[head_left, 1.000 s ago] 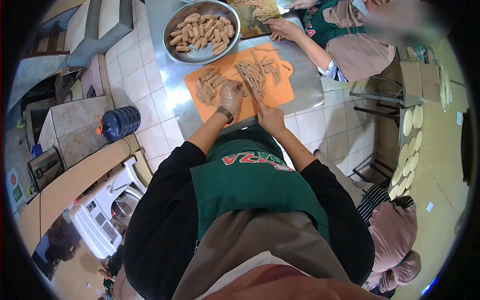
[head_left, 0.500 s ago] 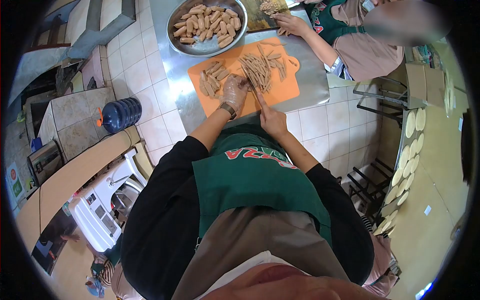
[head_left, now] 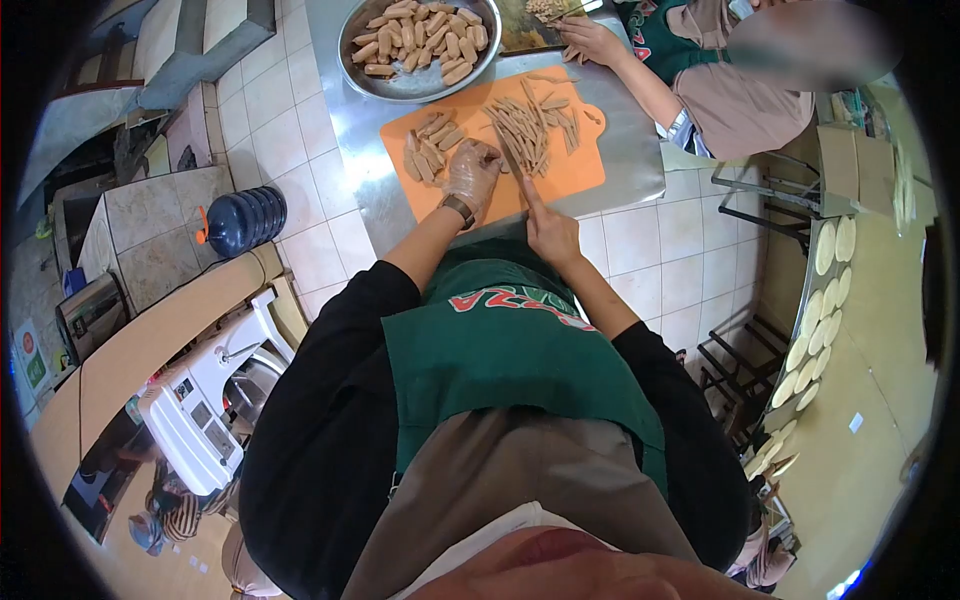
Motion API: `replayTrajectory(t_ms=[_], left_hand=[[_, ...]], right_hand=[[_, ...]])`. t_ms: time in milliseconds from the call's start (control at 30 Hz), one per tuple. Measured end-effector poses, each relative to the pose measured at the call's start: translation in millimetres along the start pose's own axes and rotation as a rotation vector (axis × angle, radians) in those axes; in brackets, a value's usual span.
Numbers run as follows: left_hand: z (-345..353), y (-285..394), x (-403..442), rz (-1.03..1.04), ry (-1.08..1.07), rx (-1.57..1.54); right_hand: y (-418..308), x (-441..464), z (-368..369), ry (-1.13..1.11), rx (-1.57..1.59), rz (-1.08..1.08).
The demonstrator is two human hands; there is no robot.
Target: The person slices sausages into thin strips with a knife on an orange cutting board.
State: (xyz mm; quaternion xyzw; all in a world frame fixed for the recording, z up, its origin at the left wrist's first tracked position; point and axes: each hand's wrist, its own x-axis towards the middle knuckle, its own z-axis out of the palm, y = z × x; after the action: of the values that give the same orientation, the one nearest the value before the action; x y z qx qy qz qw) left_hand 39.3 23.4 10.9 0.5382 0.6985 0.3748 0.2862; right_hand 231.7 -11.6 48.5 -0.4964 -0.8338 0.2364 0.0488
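My left hand (head_left: pixel 473 172), in a clear plastic glove, has its fingers curled over a piece of sausage, mostly hidden beneath them, on the orange cutting board (head_left: pixel 585 172). My right hand (head_left: pixel 552 236) grips a knife (head_left: pixel 512 158) with the index finger stretched along it; the blade lies just right of the left fingertips. Short sausage pieces (head_left: pixel 428 158) lie left of my left hand. Thin cut sausage strips (head_left: pixel 520 128) are heaped right of and beyond the blade.
A metal bowl (head_left: pixel 347 72) of whole sausages stands behind the board on the steel table (head_left: pixel 350 150). Across the table, another person's hand (head_left: pixel 592 40) works beside a second board (head_left: pixel 525 38). A blue water jug (head_left: pixel 245 222) lies on the left.
My left fingers have drawn slightly away from the blade and curled more. The knife still stays over the board. The whole view has shifted slightly.
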Motion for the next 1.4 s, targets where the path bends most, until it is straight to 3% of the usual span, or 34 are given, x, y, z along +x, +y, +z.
replayTrajectory(t_ms=[133, 467, 667, 867, 1167, 1233, 1400], left_hand=[[-1, 4, -3, 0.007, 0.014, -0.02], [0, 3, -4, -0.021, -0.02, -0.026], [4, -5, -5, 0.038, 0.06, 0.015], [0, -1, -9, -0.072, -0.005, -0.047], [-4, 0, -5, -0.056, -0.028, -0.065], [-3, 0, -5, -0.001, 0.015, -0.039], [-1, -1, -5, -0.062, 0.005, -0.052]], right_hand=[[-1, -4, 4, 0.091, 0.038, -0.053], [-4, 21, 13, 0.053, -0.009, -0.089], [-2, -7, 6, -0.033, 0.015, 0.005], [-5, -11, 2, -0.017, 0.056, 0.08], [-10, 22, 11, -0.039, 0.051, 0.027], [-9, 31, 13, 0.05, 0.039, -0.056], [-4, 0, 14, 0.03, 0.074, -0.032]])
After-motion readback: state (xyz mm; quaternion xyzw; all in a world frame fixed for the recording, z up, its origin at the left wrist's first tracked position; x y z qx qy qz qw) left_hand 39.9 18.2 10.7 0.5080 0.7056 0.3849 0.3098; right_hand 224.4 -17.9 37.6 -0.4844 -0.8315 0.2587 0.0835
